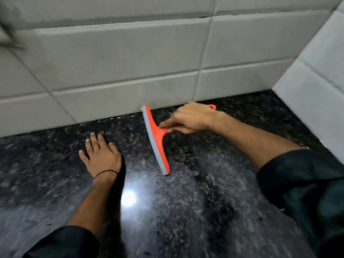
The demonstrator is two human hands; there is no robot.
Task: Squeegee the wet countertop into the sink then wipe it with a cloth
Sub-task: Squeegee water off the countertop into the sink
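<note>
An orange squeegee [157,140] with a grey rubber blade stands on the black speckled granite countertop [195,202], its blade running from near the back wall toward me. My right hand [191,118] grips its orange handle, whose loop end pokes out behind the wrist. Left of the blade, my left hand [101,155] rests flat on the counter with fingers straight, a thin black band on the wrist. No sink or cloth is in view.
Grey wall tiles [115,58] rise right behind the counter. A tiled wall or column [316,84] juts in at the right. A bright light reflection [128,198] shines on the wet-looking stone. Something blurred [7,34] sits at the top left edge.
</note>
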